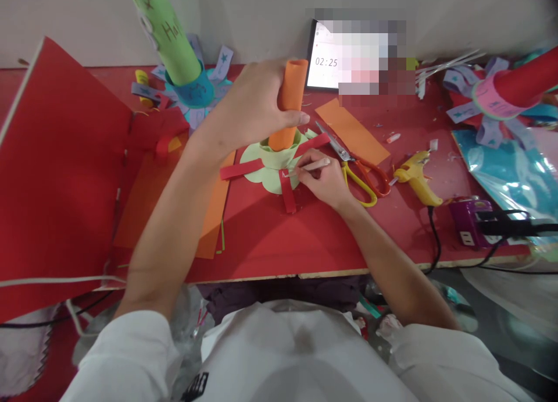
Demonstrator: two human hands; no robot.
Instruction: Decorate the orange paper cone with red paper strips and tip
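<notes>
My left hand [265, 96] is wrapped round an upright orange paper tube [291, 102]. The tube stands inside a pale green paper ring on a flower-shaped pale green base [256, 157]. Red paper strips [241, 169] stick out from the ring to several sides. A white pen or marker [317, 165] is pinched in my right hand [320, 178], its tip at the front red strip [286, 189]. Small white writing shows on that strip. Scissors [349, 155] with red and yellow handles lie just beyond my right hand.
A yellow glue gun [416, 178] lies at right, near a purple power adapter [473, 219]. Orange paper [353, 131] lies behind the scissors. Similar paper models with a green tube [168, 41] and a red tube [529, 79] stand left and right. A tablet [325, 56] leans on the wall.
</notes>
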